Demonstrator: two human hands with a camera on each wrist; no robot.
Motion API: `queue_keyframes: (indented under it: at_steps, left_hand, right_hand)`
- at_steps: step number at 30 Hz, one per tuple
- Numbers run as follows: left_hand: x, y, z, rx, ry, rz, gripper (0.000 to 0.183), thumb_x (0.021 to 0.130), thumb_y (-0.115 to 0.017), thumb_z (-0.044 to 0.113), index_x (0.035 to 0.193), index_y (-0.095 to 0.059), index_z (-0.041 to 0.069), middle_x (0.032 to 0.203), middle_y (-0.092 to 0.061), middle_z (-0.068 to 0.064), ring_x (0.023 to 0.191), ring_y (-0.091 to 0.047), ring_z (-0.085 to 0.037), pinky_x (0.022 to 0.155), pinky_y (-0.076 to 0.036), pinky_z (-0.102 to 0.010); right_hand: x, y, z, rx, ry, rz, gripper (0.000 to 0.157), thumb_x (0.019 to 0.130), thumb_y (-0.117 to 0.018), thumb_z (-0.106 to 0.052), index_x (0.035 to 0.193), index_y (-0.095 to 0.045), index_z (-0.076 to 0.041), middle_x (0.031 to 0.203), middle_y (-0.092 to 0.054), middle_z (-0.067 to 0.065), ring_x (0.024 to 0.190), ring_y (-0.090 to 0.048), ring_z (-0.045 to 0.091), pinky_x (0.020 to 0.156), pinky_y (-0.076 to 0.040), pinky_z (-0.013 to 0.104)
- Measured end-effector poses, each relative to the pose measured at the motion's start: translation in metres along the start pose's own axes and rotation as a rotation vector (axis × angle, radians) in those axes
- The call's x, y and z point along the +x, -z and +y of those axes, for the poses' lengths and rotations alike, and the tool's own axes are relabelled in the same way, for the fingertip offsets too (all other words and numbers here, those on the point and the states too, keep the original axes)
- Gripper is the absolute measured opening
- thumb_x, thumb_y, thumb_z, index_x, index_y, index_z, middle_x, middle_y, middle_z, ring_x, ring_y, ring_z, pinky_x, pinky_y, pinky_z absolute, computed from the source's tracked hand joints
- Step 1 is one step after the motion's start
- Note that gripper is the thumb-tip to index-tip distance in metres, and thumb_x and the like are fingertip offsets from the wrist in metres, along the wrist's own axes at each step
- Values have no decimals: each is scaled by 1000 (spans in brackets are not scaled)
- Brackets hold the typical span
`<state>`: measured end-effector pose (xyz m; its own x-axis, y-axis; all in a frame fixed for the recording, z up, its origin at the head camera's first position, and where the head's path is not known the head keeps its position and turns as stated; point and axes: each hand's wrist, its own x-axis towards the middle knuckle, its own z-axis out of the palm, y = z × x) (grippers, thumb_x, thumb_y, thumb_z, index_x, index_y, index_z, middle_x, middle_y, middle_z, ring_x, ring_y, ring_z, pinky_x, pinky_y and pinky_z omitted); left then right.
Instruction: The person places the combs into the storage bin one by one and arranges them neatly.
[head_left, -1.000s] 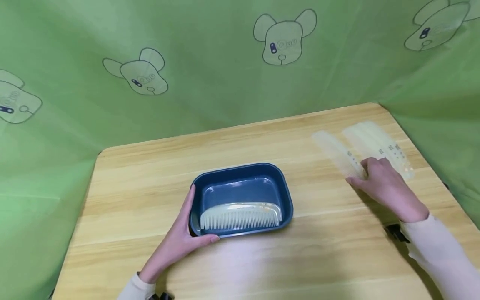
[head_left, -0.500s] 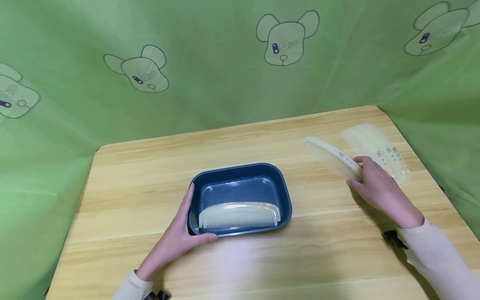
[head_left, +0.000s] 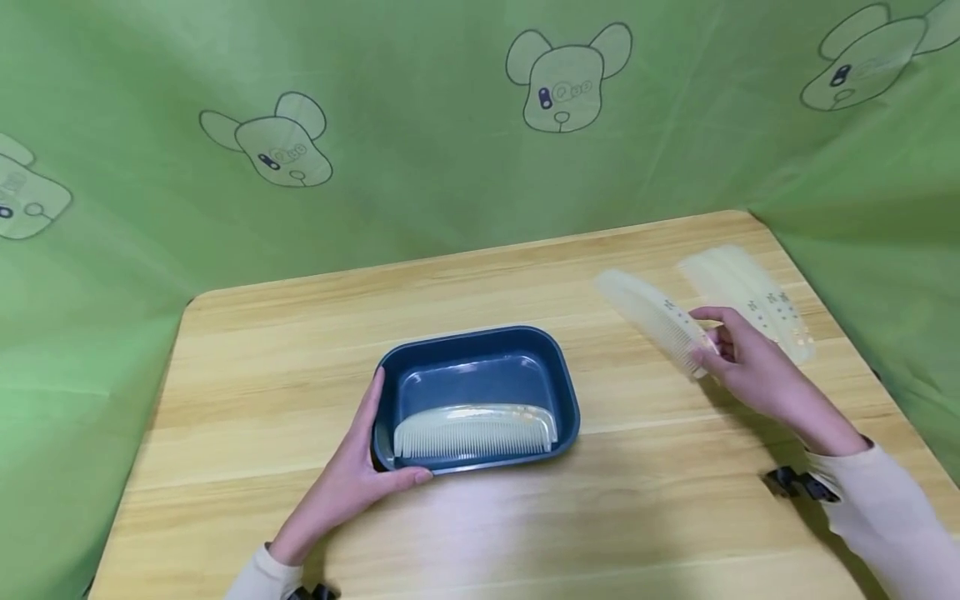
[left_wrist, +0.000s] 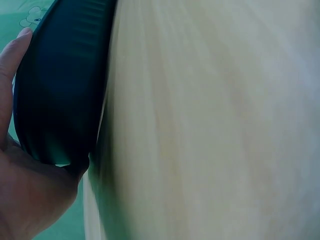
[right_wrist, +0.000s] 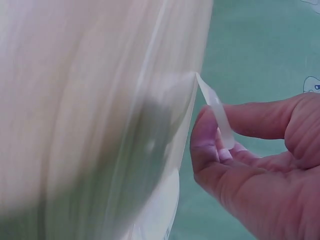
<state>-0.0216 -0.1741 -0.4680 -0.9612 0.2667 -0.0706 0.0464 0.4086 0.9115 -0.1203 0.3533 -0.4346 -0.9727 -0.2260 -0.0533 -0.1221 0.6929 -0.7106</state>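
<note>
A pale, translucent comb (head_left: pixel 660 321) with small printed marks is pinched between the thumb and fingers of my right hand (head_left: pixel 750 358), its far end pointing up and left in the head view. The right wrist view shows the comb (right_wrist: pixel 217 112) edge-on between thumb and fingers. My left hand (head_left: pixel 356 458) holds the left front corner of a dark blue plastic tray (head_left: pixel 570 408), thumb along the front wall and fingers up the left side. Inside the tray, along its front wall, lies another pale comb (head_left: pixel 476 429), teeth toward the front.
Several overlapping pale combs (head_left: pixel 738 287) lie on the wooden table (head_left: pixel 285 358) at the right, just beyond my right hand. A green cloth (head_left: pixel 420 167) with mouse-like heads stands behind the table and at its sides.
My right hand has picked up a comb beside the others, swung its far end left, and tilted its flat face into view. The left hand stays on the tray.
</note>
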Motion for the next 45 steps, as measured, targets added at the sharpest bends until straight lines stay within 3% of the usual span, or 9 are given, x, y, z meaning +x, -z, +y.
queue_keyframes:
  at_steps: [7, 15, 28, 39, 45]
  left_hand:
    - [2, 1, 2, 10, -5, 2, 139, 82, -100, 31, 176, 3, 40, 182, 2, 6, 166, -3, -30, 126, -12, -70]
    - [2, 0, 1, 3, -7, 3, 139, 82, -100, 29, 176, 3, 39, 182, 2, 6, 166, -3, -30, 126, -12, -70]
    - [2, -1, -2, 10, -15, 9, 140, 81, -100, 28, 176, 2, 39, 182, 1, 6, 166, -3, -30, 126, -13, -70]
    - [2, 2, -2, 5, -1, 5, 140, 81, -100, 30, 175, 3, 42, 182, 2, 8, 166, -2, -30, 125, -12, -72]
    - [3, 2, -1, 2, -2, 4, 142, 81, -101, 30, 176, 4, 38, 182, 3, 7, 166, -2, -30, 126, -11, -71]
  right_hand:
    - [-1, -1, -9, 103, -12, -9, 59, 109, -64, 1, 160, -37, 8, 115, -63, 24, 87, -63, 12, 63, -55, 27]
    - [-2, -2, -20, 200, 41, -23, 58, 107, -67, 2, 159, -42, 3, 113, -63, 21, 89, -65, 14, 68, -58, 27]
    - [-2, 0, -40, 397, 102, -196, 53, 109, -63, 2, 159, -48, -7, 124, -66, 14, 104, -67, 19, 81, -61, 28]
    - [4, -13, -56, 460, 141, -269, 52, 106, -65, 5, 156, -51, -1, 126, -69, 16, 108, -70, 19, 85, -63, 30]
    - [5, -21, -64, 482, 151, -318, 49, 106, -66, 3, 154, -53, 1, 125, -70, 19, 107, -71, 22, 84, -64, 33]
